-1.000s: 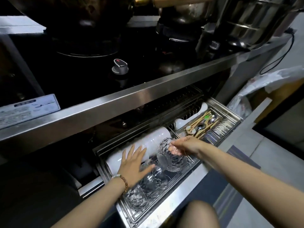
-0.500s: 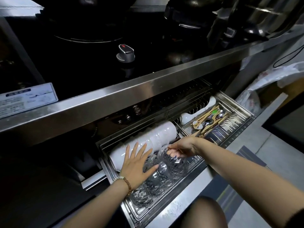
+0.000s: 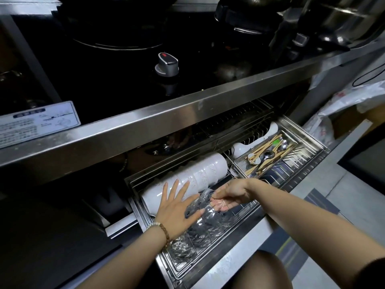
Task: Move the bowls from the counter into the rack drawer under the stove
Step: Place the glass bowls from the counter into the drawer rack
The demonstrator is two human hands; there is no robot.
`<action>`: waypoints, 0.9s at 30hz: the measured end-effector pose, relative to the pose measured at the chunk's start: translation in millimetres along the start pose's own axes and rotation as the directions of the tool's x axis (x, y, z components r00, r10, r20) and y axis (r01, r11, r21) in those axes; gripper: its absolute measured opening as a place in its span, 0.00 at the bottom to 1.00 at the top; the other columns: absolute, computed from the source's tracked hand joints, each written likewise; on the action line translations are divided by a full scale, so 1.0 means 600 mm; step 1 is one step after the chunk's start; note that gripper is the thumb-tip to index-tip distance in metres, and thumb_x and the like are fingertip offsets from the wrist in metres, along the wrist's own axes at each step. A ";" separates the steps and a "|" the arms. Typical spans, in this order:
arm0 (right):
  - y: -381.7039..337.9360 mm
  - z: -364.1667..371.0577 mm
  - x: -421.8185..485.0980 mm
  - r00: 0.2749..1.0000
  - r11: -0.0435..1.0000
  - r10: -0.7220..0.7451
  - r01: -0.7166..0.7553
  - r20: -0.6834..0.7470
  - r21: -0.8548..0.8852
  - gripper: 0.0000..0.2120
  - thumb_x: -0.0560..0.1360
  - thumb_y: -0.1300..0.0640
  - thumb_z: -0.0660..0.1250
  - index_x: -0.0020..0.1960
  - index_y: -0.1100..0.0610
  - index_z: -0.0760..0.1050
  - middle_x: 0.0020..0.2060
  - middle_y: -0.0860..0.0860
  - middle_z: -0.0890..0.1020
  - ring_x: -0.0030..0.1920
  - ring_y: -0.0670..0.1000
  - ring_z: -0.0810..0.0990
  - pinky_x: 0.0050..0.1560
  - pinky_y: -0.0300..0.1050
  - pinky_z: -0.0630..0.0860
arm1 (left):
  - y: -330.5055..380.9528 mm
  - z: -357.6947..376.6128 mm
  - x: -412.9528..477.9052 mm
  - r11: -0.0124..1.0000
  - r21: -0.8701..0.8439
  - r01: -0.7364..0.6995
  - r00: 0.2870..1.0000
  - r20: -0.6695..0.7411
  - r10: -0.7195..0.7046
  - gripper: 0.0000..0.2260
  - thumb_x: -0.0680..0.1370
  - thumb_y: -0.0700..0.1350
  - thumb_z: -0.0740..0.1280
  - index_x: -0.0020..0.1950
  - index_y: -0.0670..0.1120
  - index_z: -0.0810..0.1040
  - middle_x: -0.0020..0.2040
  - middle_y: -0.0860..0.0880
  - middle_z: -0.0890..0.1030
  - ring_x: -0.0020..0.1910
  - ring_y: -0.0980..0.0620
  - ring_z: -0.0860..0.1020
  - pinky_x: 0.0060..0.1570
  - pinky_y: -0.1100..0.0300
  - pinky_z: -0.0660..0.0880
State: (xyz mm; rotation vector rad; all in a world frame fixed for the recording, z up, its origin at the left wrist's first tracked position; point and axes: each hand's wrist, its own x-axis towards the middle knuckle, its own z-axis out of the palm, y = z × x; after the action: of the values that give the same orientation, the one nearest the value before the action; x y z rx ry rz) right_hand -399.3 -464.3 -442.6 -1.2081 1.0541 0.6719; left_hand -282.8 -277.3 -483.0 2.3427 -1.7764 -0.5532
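The steel rack drawer [image 3: 308,163] under the stove stands pulled out. A row of clear cut-glass bowls [image 3: 200,232] stands on edge along its front left. Behind them lies a row of white bowls [image 3: 200,174]. My left hand [image 3: 177,207], fingers spread, rests flat on the glass row with its thumb against the rightmost glass bowl [image 3: 208,207]. My right hand [image 3: 231,195] grips the rim of that rightmost glass bowl, fingers showing through the glass, pressing it against the row.
A mesh cutlery tray [image 3: 270,155] with chopsticks and spoons sits at the drawer's right, next to a white ladle [image 3: 239,149]. The steel counter edge [image 3: 166,117] overhangs the drawer. A stove knob [image 3: 167,64] and pots are above. My knee [image 3: 264,272] is below the drawer front.
The right hand has lowered the glass bowl from above the rack and set it on edge against the row. The left hand slid slightly right onto the row. The camera tilted down.
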 end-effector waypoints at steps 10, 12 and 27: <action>-0.005 0.017 -0.027 0.970 0.909 -0.097 -0.006 -0.224 -0.417 0.12 0.76 0.48 0.64 0.41 0.56 0.75 0.33 0.50 0.77 0.30 0.46 0.74 0.33 0.37 0.74 | 0.002 -0.009 -0.002 1.000 -0.026 0.018 0.999 0.046 -0.017 0.41 0.67 0.72 0.33 0.76 0.57 0.53 0.78 0.54 0.46 0.76 0.50 0.37 0.71 0.44 0.31; -0.008 0.020 -0.037 0.952 0.888 -0.152 0.014 -0.266 -0.460 0.12 0.76 0.47 0.65 0.45 0.57 0.77 0.37 0.51 0.78 0.33 0.47 0.76 0.36 0.37 0.76 | 0.002 -0.017 -0.003 0.997 -0.062 0.037 0.997 0.067 -0.033 0.39 0.69 0.72 0.37 0.76 0.56 0.52 0.78 0.53 0.47 0.76 0.51 0.40 0.73 0.46 0.33; -0.004 0.095 -0.315 0.503 0.694 -0.720 0.513 -0.479 -0.505 0.24 0.77 0.44 0.60 0.72 0.47 0.63 0.67 0.42 0.68 0.67 0.48 0.71 0.70 0.48 0.67 | 0.082 -0.235 -0.092 0.950 -0.256 -0.179 0.956 -0.273 0.106 0.28 0.78 0.60 0.55 0.76 0.54 0.54 0.75 0.55 0.61 0.73 0.55 0.60 0.70 0.60 0.62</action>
State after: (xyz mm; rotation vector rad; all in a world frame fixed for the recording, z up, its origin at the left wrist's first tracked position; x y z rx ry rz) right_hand -456.1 -389.1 -269.0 -2.0537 0.9564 -0.2360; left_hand -286.4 -253.0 -325.9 1.9766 -1.6173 -0.4238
